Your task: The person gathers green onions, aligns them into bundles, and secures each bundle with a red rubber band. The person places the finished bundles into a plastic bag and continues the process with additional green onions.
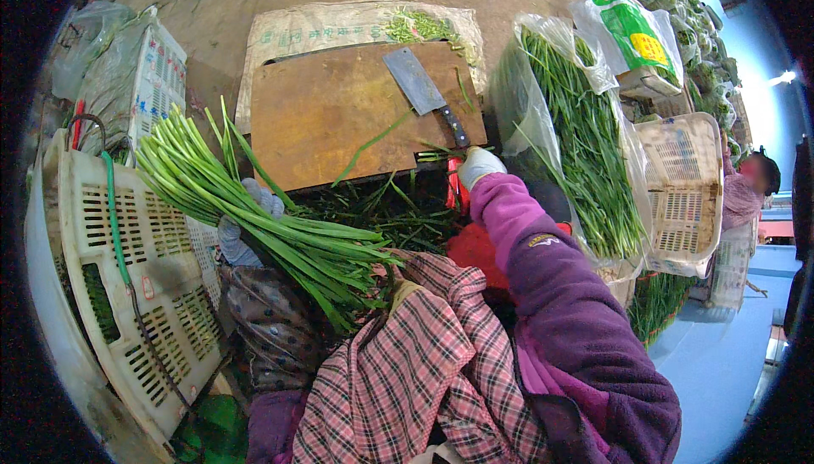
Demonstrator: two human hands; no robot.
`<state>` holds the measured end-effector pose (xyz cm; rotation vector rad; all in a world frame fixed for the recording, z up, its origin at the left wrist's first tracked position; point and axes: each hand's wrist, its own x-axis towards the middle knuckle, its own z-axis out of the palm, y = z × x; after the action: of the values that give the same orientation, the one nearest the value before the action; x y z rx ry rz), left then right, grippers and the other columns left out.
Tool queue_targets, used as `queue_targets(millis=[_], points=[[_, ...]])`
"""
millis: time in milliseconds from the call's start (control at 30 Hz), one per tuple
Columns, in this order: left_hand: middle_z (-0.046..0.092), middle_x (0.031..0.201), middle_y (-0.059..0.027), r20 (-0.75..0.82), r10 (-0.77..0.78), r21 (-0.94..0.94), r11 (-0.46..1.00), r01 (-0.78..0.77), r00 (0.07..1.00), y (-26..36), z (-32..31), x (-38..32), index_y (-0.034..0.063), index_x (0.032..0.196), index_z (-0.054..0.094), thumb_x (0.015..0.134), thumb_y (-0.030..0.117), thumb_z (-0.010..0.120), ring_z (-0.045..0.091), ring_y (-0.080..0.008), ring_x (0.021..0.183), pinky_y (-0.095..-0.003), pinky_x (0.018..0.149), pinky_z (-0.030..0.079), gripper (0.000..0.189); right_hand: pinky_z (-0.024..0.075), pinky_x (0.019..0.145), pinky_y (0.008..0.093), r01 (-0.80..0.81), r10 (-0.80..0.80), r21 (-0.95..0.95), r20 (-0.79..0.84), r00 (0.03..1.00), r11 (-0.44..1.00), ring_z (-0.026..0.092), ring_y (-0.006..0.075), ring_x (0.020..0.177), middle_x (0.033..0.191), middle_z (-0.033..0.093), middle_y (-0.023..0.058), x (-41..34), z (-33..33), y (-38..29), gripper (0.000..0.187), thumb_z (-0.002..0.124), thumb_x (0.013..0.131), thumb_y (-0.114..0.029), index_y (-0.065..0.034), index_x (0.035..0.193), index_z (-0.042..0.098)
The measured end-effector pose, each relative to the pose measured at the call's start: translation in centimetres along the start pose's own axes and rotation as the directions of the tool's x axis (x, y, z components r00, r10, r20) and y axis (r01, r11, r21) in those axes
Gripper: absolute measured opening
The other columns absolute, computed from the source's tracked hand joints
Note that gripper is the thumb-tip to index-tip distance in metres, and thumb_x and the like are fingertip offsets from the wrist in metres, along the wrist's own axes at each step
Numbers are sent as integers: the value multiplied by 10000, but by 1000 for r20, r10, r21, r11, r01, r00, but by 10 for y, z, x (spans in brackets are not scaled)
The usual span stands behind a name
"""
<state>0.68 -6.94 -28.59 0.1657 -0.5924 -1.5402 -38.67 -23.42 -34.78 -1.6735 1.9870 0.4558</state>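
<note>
My left hand [245,222], in a grey glove, is closed around a large bunch of garlic chives [273,222]; the pale stems point up and left, the leaf ends droop towards my lap. My right hand [481,166], in a light glove, is at the near right corner of the wooden cutting board [324,108]. It is beside glossy red strips [454,185] and close to the end of the cleaver's handle [453,125]. Its fingertips are hidden, so a grip cannot be made out. The cleaver [413,79] lies flat on the board, near a few loose leaves.
A clear plastic bag of long green chives [579,139] stands right of the board. Plastic crates flank me, one at left [146,260] and one at right [677,190]. Trimmings [420,25] lie on a woven sack [299,28]. A person [744,190] is at far right.
</note>
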Motion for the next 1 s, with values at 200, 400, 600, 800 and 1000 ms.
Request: queue_targets(millis=[200, 400, 600, 800, 1000], points=[[562, 990, -26, -12, 12, -15, 1000, -12, 1000, -1, 4, 2, 41, 1145, 568, 870, 238, 732, 528, -173, 844, -338, 764, 457, 375, 506, 939, 438, 69, -73, -34, -103, 992, 997, 637, 364, 1100, 1172, 667, 198, -4, 1, 3, 421, 653, 865, -326, -90, 1213, 646], [577, 955, -35, 24, -155, -51, 986, 156, 988, 4, 10, 5, 60, 1142, 549, 862, 271, 756, 538, -185, 844, -340, 753, 473, 408, 519, 926, 457, 216, -218, -257, 20, 976, 942, 647, 342, 1111, 1159, 690, 151, -16, -14, -7, 288, 556, 894, -211, -132, 1126, 707], [576, 916, -51, -28, -140, 34, 989, 141, 990, 4, 12, 2, 63, 1113, 545, 868, 316, 757, 542, -213, 829, -355, 701, 511, 411, 519, 904, 435, 740, -585, -118, 534, 610, 663, 667, 341, 1034, 1100, 706, 140, -96, 17, -26, 367, 634, 850, -379, -182, 1149, 719], [583, 917, -58, 22, -123, -32, 992, 124, 992, 4, 7, 2, 61, 1121, 553, 860, 311, 762, 560, -225, 838, -374, 715, 521, 418, 547, 829, 411, 442, -428, 73, -158, 890, 894, 691, 334, 924, 966, 722, 144, -35, -11, -4, 260, 639, 860, -272, -143, 1064, 734], [513, 852, -25, -132, -77, 84, 993, 89, 988, 3, 21, 3, 86, 1020, 502, 876, 308, 737, 498, -196, 814, -358, 712, 473, 354, 554, 805, 397, 73, -1, 188, -357, 934, 979, 704, 328, 852, 962, 719, 193, 80, 22, 47, 769, 696, 844, -173, -137, 1515, 320]])
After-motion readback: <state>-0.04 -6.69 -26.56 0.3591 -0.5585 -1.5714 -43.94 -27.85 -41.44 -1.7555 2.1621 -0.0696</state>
